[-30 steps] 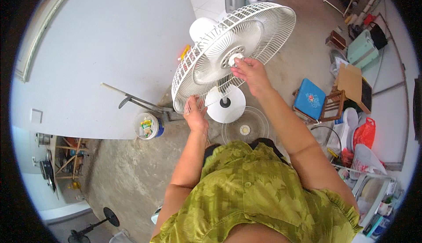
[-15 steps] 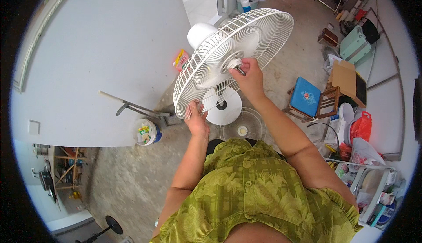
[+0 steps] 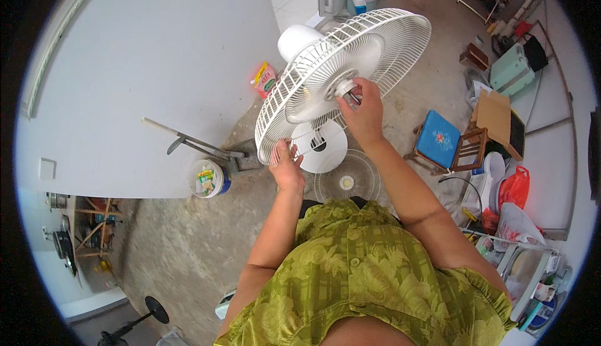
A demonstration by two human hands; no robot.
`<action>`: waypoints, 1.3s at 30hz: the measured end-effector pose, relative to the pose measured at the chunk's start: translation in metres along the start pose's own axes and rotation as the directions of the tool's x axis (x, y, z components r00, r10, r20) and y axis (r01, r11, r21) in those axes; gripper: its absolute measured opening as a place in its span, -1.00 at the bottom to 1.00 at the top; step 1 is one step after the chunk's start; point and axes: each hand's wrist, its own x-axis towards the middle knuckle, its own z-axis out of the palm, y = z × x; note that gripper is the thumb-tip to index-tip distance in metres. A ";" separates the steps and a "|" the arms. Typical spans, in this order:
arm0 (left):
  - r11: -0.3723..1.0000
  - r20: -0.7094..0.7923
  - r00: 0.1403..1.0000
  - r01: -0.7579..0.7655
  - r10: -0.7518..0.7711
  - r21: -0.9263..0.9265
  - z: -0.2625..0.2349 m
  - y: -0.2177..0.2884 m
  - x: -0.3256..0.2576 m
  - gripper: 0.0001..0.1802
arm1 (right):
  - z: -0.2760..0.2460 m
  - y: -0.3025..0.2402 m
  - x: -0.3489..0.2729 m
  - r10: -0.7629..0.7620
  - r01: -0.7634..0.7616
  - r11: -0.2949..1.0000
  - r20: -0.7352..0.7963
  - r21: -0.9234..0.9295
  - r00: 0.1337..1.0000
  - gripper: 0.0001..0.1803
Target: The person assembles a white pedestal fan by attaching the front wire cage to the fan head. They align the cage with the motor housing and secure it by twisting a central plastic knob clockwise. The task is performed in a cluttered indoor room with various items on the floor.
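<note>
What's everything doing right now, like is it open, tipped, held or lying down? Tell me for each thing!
Upper wire guard: tilted, held up off the floor
Metal shaft: sticking out, no blades on it
White collar: around the shaft, held
Left hand: gripping the guard's rim
Right hand: fingers on the collar
Round white base: flat on the floor
Other wire guard: lying on the floor
Bucket: upright, open

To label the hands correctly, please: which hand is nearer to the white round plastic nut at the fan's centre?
Right: the right hand has its fingers on the nut, while the left hand holds the white wire guard at its lower-left rim, apart from the nut.
</note>
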 end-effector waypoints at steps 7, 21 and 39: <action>1.000 -0.013 1.000 0.000 0.000 -0.014 -0.001 -0.003 0.000 -0.64 | 0.005 0.002 -0.002 0.016 -0.012 0.997 -0.057 0.075 0.998 -0.50; 1.000 -0.010 1.000 0.011 -0.011 -0.022 0.000 -0.005 0.002 -0.62 | -0.002 0.003 0.000 0.229 -0.230 0.934 0.033 0.273 0.973 -0.52; 1.000 -0.004 1.000 0.008 -0.008 -0.027 0.001 -0.004 -0.001 -0.60 | -0.003 0.007 0.002 -0.055 0.056 0.996 -0.008 0.070 0.998 -0.49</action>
